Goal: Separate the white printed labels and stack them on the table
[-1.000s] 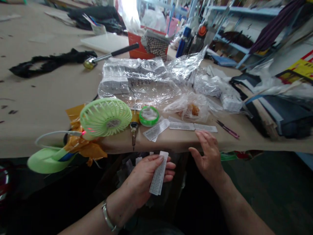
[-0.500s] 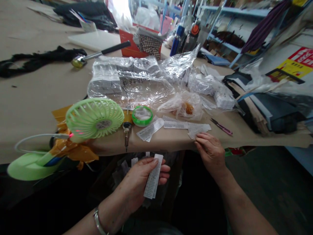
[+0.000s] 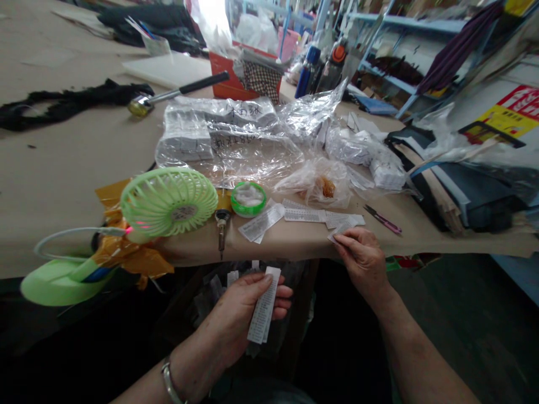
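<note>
Just below the table's front edge, my left hand (image 3: pixel 248 303) is closed around a few narrow printed labels (image 3: pixel 263 308), the thumb pressing on top. My right hand (image 3: pixel 362 255) is at the table edge, thumb and fingers pinching a white printed label (image 3: pixel 339 229). That label partly covers more printed labels (image 3: pixel 305 214) lying in a row behind it. Left of the row, other labels (image 3: pixel 261 223) lie crossed on the table. A pair of thread snips (image 3: pixel 382 219) with a purple handle rests to the right of my right hand.
A green fan (image 3: pixel 170 202) stands at the left front. Beside it are a soldering iron (image 3: pixel 221 227) and a green-rimmed round container (image 3: pixel 248 200) with white filling. Behind lie plastic-wrapped label stacks (image 3: pixel 187 134), a plastic bag (image 3: pixel 320 182) and a hammer-like tool (image 3: pixel 181 92). Dark folders (image 3: pixel 475 185) are at right.
My right hand has pinched a label and drawn it slightly toward the table edge, its near end lifting. My left hand keeps its labels in place. The view has shifted slightly.
</note>
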The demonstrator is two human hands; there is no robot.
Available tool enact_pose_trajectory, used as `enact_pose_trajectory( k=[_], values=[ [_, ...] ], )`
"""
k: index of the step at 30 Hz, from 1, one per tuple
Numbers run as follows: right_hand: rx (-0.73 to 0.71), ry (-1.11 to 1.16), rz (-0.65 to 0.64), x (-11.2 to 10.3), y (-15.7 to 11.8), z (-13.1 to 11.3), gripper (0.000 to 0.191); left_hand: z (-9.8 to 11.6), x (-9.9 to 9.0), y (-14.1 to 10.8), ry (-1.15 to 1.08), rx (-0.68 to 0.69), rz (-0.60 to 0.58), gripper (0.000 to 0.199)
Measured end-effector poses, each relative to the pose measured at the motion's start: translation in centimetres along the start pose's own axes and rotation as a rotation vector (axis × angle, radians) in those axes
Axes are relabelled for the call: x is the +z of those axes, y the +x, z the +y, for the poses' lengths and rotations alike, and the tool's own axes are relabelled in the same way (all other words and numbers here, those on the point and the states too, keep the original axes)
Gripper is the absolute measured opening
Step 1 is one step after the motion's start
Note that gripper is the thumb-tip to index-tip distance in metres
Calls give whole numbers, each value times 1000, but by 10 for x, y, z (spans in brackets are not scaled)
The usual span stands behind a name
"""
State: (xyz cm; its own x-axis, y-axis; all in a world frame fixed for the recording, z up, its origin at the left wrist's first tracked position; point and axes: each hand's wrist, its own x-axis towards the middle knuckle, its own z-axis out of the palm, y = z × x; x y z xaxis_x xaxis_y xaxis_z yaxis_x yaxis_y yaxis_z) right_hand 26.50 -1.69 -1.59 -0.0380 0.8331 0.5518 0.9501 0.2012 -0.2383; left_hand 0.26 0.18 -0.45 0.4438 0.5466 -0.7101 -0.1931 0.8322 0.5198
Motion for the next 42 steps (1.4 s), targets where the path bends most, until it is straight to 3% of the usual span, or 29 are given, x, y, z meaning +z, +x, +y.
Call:
enact_pose_trajectory(
  k=[5,9,10,12,14,18,37,42],
  values=[
    [51,152,126,-1,-3,2,12,-1,-3,1,-10,9,-1,14],
    [63,381,273,-2,-9,-30,23,0,1,-3,-42,8,-11,12],
    [36,453,256,0,-12,-44,26,0,3,-3,-54,2,-20,13],
    [-38,558,93,7,-18,-75,29,0,4,-4,-103,33,-62,14],
    [-194,550,-32,16,-25,-104,24,-2,3,-4,-173,105,-100,10],
    [-344,446,-67,33,-34,-135,17,-6,-3,-4,-307,164,-8,4],
    [-337,353,-181,31,-28,-146,18,-11,-12,-3,-325,204,14,7],
    [-330,355,-195,30,-28,-149,17,-11,-13,-3,-299,212,-39,16]
  ],
)
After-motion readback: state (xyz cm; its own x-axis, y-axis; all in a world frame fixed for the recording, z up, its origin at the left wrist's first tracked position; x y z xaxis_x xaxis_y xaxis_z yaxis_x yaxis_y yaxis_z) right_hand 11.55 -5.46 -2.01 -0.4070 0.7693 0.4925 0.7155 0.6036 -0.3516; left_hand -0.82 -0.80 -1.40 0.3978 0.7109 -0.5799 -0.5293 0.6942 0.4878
